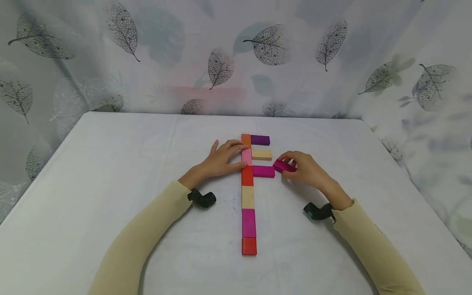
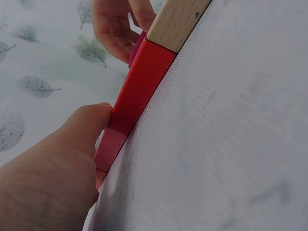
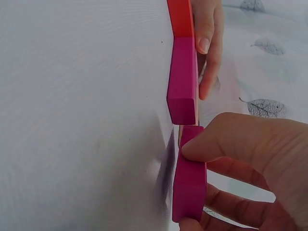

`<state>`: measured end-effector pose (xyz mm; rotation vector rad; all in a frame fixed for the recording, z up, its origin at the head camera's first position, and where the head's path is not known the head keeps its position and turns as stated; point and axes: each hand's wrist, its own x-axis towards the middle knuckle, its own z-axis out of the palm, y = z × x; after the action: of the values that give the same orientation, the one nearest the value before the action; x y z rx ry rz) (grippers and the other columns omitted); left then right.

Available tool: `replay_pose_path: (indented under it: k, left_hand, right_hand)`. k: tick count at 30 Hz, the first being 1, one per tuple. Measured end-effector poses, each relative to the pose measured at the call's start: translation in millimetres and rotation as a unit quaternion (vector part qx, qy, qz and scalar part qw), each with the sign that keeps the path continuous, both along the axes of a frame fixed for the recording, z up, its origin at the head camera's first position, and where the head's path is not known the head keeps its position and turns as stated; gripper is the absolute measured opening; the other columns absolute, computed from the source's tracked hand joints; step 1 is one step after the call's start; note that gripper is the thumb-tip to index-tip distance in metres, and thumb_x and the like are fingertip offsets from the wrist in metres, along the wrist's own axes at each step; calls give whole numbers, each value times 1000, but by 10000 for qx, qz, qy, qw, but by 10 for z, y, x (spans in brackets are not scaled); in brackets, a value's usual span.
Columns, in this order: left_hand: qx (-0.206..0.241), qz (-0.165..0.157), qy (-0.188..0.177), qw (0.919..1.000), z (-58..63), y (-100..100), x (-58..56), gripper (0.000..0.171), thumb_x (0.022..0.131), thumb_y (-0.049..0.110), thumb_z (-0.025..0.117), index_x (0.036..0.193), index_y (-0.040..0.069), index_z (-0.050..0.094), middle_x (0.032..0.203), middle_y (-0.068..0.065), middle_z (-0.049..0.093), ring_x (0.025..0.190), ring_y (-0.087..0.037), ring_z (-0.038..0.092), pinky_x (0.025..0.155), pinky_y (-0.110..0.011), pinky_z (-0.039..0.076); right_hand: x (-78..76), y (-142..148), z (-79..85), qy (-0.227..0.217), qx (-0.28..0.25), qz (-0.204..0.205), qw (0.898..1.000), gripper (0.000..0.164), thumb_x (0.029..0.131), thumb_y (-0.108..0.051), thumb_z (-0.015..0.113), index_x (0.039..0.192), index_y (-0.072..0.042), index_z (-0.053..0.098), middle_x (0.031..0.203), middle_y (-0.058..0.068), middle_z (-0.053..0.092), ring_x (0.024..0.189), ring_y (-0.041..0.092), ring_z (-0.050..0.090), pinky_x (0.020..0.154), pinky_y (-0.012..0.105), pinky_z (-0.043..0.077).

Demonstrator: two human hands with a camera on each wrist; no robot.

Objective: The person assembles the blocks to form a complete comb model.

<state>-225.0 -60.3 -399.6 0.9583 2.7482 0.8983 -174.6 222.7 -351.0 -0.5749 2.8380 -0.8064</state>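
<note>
Between thumb and fingers, my right hand pinches a magenta block, tilted, close to the outer end of another magenta block on the table. That second block extends rightward from a red block in a long upright column. My left hand lies beside the column with fingers spread, its fingertips on the pink block and near the orange block. In the left wrist view the left thumb touches the row's side near the red and pink blocks.
Above the magenta side block, a plain wooden block and a purple block also point right. Lower in the column come a wooden block, a magenta block and a red block. A white cloth covers the table.
</note>
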Motion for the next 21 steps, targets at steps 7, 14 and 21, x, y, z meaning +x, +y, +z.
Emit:
replay_pose_path:
  k: [7, 14, 21]
  left_hand:
    - [2, 30, 9, 10000, -5, -3, 5, 61, 94, 45, 60, 148, 23, 43, 151, -3, 36, 142, -20, 31, 116, -59, -5]
    - [13, 42, 43, 10000, -6, -4, 4, 60, 93, 45, 60, 147, 23, 43, 151, -3, 36, 142, -20, 31, 116, -59, -4]
    - [36, 11, 86, 10000, -14, -4, -5, 60, 93, 45, 60, 147, 23, 44, 150, -3, 37, 141, -20, 32, 115, -59, -3]
  right_hand:
    - [25, 0, 36, 97, 9, -27, 9999, 39, 81, -3, 73, 119, 1, 62, 108, 19, 62, 90, 29, 56, 69, 32, 52]
    - [58, -15, 91, 233, -160, 176, 9994, 36, 82, 0, 71, 117, 0, 63, 104, 15, 63, 87, 27, 56, 65, 30, 50]
    - [104, -52, 145, 167, -206, 284, 9992, 34, 83, 0, 70, 116, 0, 63, 104, 13, 63, 88, 26, 56, 66, 30, 50]
